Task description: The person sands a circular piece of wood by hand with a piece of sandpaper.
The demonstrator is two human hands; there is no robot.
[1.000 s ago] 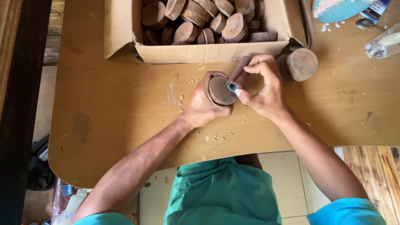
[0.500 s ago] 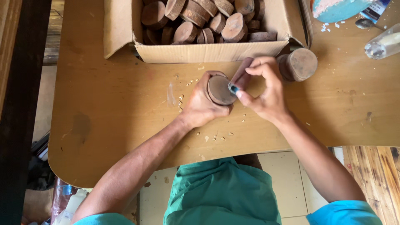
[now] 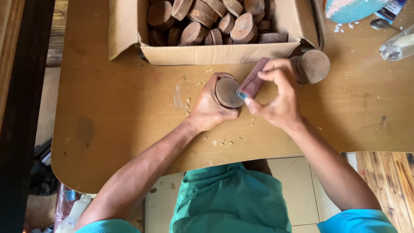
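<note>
Item one — my left hand (image 3: pixel 210 105), closed around a round, flat brown wooden disc (image 3: pixel 227 92). The disc stands tilted with its face towards me, just above the tan wooden tabletop (image 3: pixel 108 112) and in front of the box; I judge the hand cups it from behind to brace it against pressure on the face. The forearm runs in from lower left, wrist bent inward.

Item two — my right hand (image 3: pixel 276 101), pinching a folded strip of reddish-brown abrasive paper (image 3: pixel 254 81) between thumb and fingertips, a narrow, firm grip. The lower end of the strip touches the disc's right edge. The fingers arch over the strip and the wrist is cocked; the forearm comes in from lower right.

Item three: an open cardboard box (image 3: pixel 215 54), heaped with similar wooden slices, just behind the hands and within reach.

Item four: a short stack of round brown wooden pieces (image 3: pixel 314 65), just beside the right hand.

Item five: pale chips and crumbs (image 3: pixel 224 142) scattered on the tabletop beneath the hands, most likely shed from the disc.
</note>
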